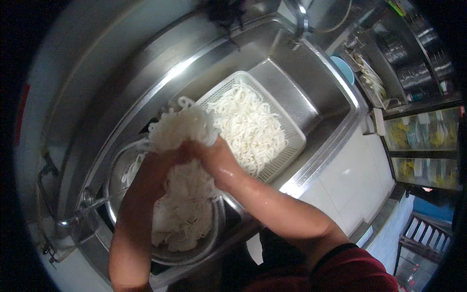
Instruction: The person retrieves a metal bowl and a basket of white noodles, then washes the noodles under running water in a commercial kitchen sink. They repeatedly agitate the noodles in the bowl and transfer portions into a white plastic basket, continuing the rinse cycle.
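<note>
A thick clump of wet white noodles (182,126) is gathered between my left hand (155,171) and my right hand (219,157). Motion blurs both hands, and the fingers are largely hidden by the noodles. Some strands trail down beneath my hands toward a round metal basin (182,263), where more noodles (186,226) lie, looking wet. To the right of my hands, a white perforated plastic basket (288,109) sits tilted in view inside the sink. A broad heap of noodles (248,131) covers most of its bottom.
The stainless steel sink (339,87) has a raised rim around the basket. A metal tap (96,202) reaches toward the basin from the left. Beyond the right rim are a light-blue container (343,69), a cabinet holding dishes (419,133) and a slatted chair (425,241).
</note>
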Action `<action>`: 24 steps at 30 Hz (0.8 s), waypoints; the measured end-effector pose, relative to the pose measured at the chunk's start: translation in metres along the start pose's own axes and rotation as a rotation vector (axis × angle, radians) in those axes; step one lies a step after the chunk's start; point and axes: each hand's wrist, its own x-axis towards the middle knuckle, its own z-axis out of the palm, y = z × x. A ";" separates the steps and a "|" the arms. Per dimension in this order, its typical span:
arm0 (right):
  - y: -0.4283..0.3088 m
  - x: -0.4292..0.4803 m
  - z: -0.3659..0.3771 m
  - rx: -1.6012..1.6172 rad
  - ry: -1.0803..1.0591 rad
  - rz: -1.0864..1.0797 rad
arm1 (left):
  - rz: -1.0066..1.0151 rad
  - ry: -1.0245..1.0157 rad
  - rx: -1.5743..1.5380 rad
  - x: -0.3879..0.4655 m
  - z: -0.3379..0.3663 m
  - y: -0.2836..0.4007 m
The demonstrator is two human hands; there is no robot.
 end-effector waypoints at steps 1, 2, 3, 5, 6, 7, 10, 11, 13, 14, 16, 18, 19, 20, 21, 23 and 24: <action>-0.007 0.009 -0.014 0.024 0.061 -0.008 | 0.064 -0.055 -0.033 0.015 0.012 0.005; -0.011 0.017 -0.029 0.041 0.132 0.003 | 0.033 -0.076 0.056 0.034 0.022 0.007; -0.016 0.023 -0.049 -0.016 0.193 0.174 | 0.060 -0.135 0.104 0.056 0.033 0.006; -0.016 0.035 -0.085 -0.015 0.269 0.215 | 0.260 -0.207 0.463 0.097 0.050 -0.003; -0.014 0.039 -0.102 -0.019 0.323 0.261 | 0.435 -0.216 0.771 0.114 0.057 -0.008; -0.010 0.039 -0.117 0.060 0.316 0.194 | 0.543 -0.226 1.100 0.129 0.067 -0.014; -0.006 0.041 -0.154 0.070 0.369 0.231 | 0.425 -0.198 0.433 0.158 0.113 -0.026; -0.007 0.038 -0.165 -0.081 0.417 0.302 | 0.329 -0.151 0.279 0.161 0.125 -0.026; -0.015 0.027 -0.187 -0.190 0.379 0.398 | 0.105 -0.037 0.187 0.156 0.134 -0.023; -0.020 0.021 -0.198 -0.233 0.360 0.440 | 0.045 0.013 0.106 0.152 0.133 -0.021; -0.034 0.009 -0.215 -0.335 0.316 0.525 | 0.116 -0.007 -0.027 0.133 0.107 -0.018; -0.046 0.000 -0.221 -0.480 0.285 0.541 | 0.225 -0.014 -0.034 0.110 0.063 -0.023; -0.050 -0.006 -0.218 -0.581 0.280 0.521 | 0.217 0.014 0.011 0.097 0.039 -0.029; -0.054 -0.012 -0.212 -0.719 0.298 0.497 | 0.182 0.052 0.046 0.082 0.015 -0.038; -0.050 -0.019 -0.198 -0.898 0.283 0.335 | 0.177 0.130 0.159 0.061 -0.008 -0.051; -0.042 -0.034 -0.166 -1.051 0.174 0.060 | 0.094 0.216 0.412 0.018 -0.045 -0.087; -0.033 -0.046 -0.147 -1.004 0.013 -0.044 | 0.015 0.223 0.551 -0.003 -0.061 -0.108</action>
